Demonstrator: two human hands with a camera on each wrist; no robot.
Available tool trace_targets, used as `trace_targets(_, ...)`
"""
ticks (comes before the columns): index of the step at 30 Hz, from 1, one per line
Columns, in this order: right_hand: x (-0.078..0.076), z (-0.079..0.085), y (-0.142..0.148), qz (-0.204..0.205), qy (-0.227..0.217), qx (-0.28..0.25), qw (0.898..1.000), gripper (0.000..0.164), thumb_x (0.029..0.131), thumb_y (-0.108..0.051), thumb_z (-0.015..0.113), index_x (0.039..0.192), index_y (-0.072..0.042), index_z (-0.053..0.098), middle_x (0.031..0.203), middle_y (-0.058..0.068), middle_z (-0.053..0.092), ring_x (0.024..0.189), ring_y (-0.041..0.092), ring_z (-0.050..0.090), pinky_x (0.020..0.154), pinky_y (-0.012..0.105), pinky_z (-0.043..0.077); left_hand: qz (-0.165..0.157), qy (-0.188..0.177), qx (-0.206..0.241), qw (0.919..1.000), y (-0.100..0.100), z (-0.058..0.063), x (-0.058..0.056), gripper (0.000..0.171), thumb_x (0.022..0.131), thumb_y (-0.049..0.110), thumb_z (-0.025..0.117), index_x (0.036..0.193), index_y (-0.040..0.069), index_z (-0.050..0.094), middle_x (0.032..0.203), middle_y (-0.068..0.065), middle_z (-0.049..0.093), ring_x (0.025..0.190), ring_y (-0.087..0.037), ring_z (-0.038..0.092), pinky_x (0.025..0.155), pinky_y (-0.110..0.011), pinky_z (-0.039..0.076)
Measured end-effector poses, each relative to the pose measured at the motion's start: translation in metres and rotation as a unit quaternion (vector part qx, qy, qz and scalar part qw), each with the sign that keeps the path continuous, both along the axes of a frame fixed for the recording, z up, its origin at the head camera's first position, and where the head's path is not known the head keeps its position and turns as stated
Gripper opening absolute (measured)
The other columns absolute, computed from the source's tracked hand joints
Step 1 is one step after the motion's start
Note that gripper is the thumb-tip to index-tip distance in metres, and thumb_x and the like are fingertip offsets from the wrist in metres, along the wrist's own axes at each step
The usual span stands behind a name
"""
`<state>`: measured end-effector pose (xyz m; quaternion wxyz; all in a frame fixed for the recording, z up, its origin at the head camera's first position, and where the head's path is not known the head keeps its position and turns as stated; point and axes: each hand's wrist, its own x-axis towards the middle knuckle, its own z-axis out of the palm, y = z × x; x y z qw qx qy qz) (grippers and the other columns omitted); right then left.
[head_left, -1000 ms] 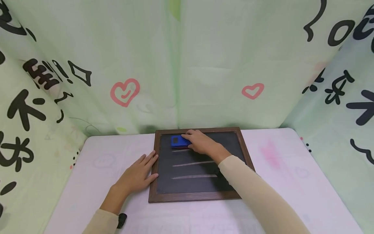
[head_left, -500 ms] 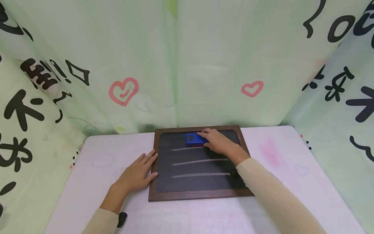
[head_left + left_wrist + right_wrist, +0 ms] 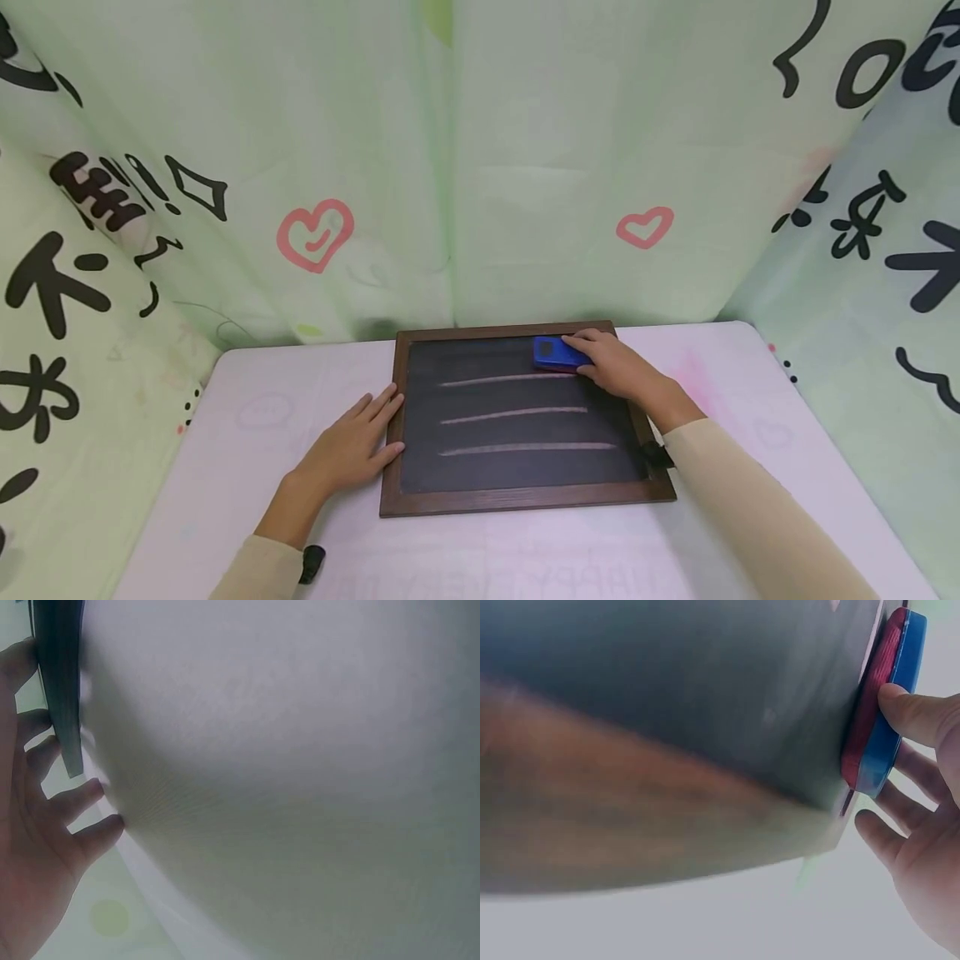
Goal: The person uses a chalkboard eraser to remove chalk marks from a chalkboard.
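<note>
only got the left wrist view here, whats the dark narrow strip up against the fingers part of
Observer: The head view shows it belongs to the brown wooden frame round a rectangular black board.

Operator: ok anything drawn on that board

Observer: Yes, three pale, roughly horizontal chalk-like lines, one above another.

Operator: and whats the other hand got, cant see it at all

Observer: The right hand's grip holds a blue block-shaped eraser with a red pad.
</note>
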<state>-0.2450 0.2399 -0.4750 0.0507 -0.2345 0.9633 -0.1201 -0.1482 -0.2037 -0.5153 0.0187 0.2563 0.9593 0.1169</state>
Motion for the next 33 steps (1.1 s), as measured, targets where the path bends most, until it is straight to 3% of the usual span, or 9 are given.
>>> trace_targets(11, 0.004, -0.001, 0.021, -0.01, 0.001, -0.011, 1.0, 0.058, 0.099, -0.009, 0.068, 0.152, 0.003, 0.048, 0.146, 0.029, 0.052, 0.135, 0.05, 0.05, 0.112, 0.062, 0.045, 0.005, -0.009, 0.002, 0.9999, 0.001, 0.004, 0.002, 0.071, 0.104, 0.045, 0.056, 0.162, 0.009, 0.035, 0.17, -0.011, 0.03, 0.148, -0.048, 0.039, 0.12, -0.057, 0.039)
trace_targets(33, 0.026, -0.004, 0.015, 0.004, 0.03, -0.031, 0.999, 0.056, 0.095, -0.009, 0.073, 0.147, 0.004, 0.054, 0.137, 0.027, 0.058, 0.127, 0.048, 0.056, 0.107, 0.062, 0.048, 0.006, -0.01, 0.001, 0.9999, 0.0, 0.002, 0.002, 0.073, 0.104, 0.047, 0.056, 0.163, 0.011, 0.034, 0.17, -0.009, 0.029, 0.149, -0.047, 0.038, 0.121, -0.055, 0.038)
